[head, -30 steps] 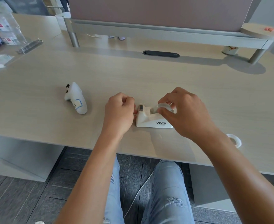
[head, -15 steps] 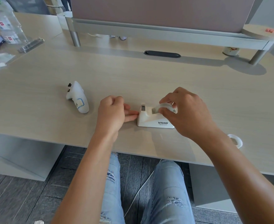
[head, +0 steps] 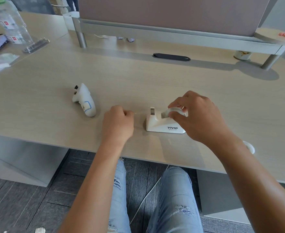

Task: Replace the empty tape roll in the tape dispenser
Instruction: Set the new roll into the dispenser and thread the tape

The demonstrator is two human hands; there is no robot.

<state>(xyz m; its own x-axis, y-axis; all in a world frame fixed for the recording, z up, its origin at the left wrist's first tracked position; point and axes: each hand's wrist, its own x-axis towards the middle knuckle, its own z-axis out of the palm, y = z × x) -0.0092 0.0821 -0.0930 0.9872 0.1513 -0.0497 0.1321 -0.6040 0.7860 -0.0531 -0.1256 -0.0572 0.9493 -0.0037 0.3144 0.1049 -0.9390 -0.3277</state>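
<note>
While white controller [head: 84, 100] lies aside, right hand [head: 197, 115] covers dispenser [head: 162, 122].

Reading "VIVID" in dark letters on the near side of the white tape dispenser [head: 165, 124]; smaller print beneath it blurring out. Showing a handwritten "b" on the blue-outlined label of the white controller [head: 84, 101], at nine o'clock from the dispenser.

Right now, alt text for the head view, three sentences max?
A person's right hand grips a tape roll seated in a white tape dispenser on a light wood desk, while the closed left hand is held left of the dispenser, apparently drawing out a thin tape strip. A white controller lies further left, and a bare white ring sits near the desk's front edge.
</note>
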